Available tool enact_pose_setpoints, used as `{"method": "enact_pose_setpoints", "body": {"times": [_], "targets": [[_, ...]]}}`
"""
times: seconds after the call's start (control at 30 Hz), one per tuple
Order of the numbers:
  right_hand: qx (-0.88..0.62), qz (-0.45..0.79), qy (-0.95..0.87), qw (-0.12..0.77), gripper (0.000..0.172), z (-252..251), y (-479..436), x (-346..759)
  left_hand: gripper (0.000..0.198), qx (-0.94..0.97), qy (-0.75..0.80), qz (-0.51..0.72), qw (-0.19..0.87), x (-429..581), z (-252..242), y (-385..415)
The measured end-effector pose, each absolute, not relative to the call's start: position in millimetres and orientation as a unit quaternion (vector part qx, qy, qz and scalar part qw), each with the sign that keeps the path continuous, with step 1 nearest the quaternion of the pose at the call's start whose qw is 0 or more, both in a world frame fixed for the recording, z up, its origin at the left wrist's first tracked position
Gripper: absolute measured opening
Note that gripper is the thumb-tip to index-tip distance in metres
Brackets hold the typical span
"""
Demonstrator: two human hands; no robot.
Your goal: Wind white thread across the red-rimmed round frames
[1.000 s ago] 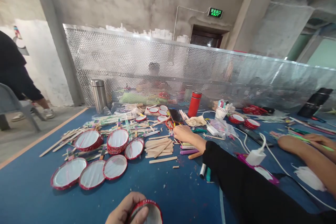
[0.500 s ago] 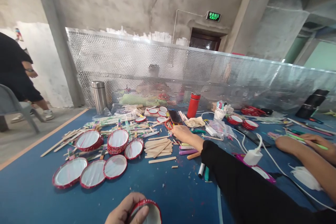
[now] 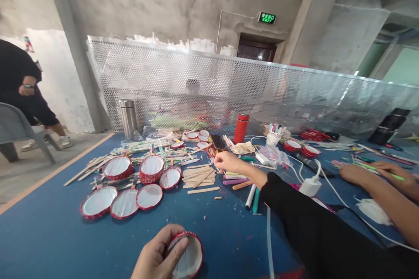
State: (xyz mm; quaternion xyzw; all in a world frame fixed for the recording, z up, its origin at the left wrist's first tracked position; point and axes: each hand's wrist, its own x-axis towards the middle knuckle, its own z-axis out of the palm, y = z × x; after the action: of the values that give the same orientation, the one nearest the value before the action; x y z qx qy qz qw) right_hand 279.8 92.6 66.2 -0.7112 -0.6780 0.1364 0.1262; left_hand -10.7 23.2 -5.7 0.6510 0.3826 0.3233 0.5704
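Note:
My left hand (image 3: 160, 250) grips a shallow, round, red-rimmed white disc (image 3: 191, 255) close to the front of the table, thumb laid across its face. Stretched out ahead, my right hand (image 3: 227, 162) hovers just right of a stack of flat wooden craft sticks (image 3: 198, 176). Its fingers are pinched together; anything between them is too small to make out. Markers (image 3: 236, 181) lie below that wrist. More red-rimmed discs (image 3: 98, 200) rest on the left of the table, some of them stacked (image 3: 152, 166).
A steel flask (image 3: 128, 117) and a red bottle (image 3: 241, 128) stand along a perforated metal screen (image 3: 163, 69). White cables and a charger (image 3: 310, 185) lie to the right. Another person's hands (image 3: 389, 174) work there with a green pen. A person stands beyond the left edge.
My right hand has drawn back slightly from the small orange-red item near the phone, its fingers now pinched. The left hand and its disc have come up a little further into view.

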Motion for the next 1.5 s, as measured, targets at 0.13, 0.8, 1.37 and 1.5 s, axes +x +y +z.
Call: {"method": "enact_pose_setpoints", "body": {"times": [0.13,0.8,1.37,1.5], "targets": [[-0.671,0.245,-0.660,0.233,0.014,67.7,45.4,239.8,0.040,0.674,0.355,0.312,0.567,-14.7,3.2,20.7],[-0.582,0.258,-0.475,0.607,0.021,-11.1,-55.4,126.9,0.045,0.704,0.263,0.262,0.605,-22.2,11.8,12.4],[-0.578,0.249,-0.562,0.537,0.013,-11.2,-64.3,129.5,0.018,0.736,0.272,0.265,0.561,-23.0,11.0,9.9],[-0.576,0.261,-0.558,0.537,0.014,-8.9,-63.5,130.0,0.016,0.729,0.284,0.273,0.560,-22.6,11.1,8.7]]}}
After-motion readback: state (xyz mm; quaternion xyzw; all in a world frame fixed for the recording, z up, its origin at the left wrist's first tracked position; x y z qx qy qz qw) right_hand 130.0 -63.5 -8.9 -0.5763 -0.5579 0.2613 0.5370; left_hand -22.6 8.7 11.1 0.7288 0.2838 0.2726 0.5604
